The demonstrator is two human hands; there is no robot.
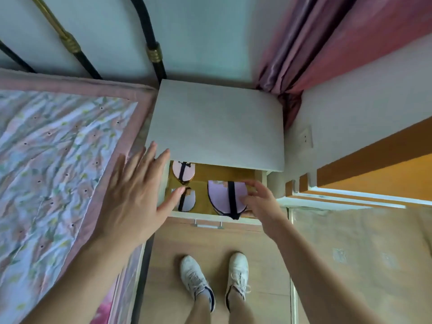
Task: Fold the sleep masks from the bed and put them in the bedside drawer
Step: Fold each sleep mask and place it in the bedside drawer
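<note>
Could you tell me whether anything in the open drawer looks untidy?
Only slightly: the largest folded pink sleep mask, held by the right hand, lets its black strap droop over the white drawer front.

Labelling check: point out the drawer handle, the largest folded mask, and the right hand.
drawer handle [207, 224], head view, middle of bar.
largest folded mask [221, 195], head view, pink face left of strap.
right hand [261, 202], head view, back of hand.
</note>
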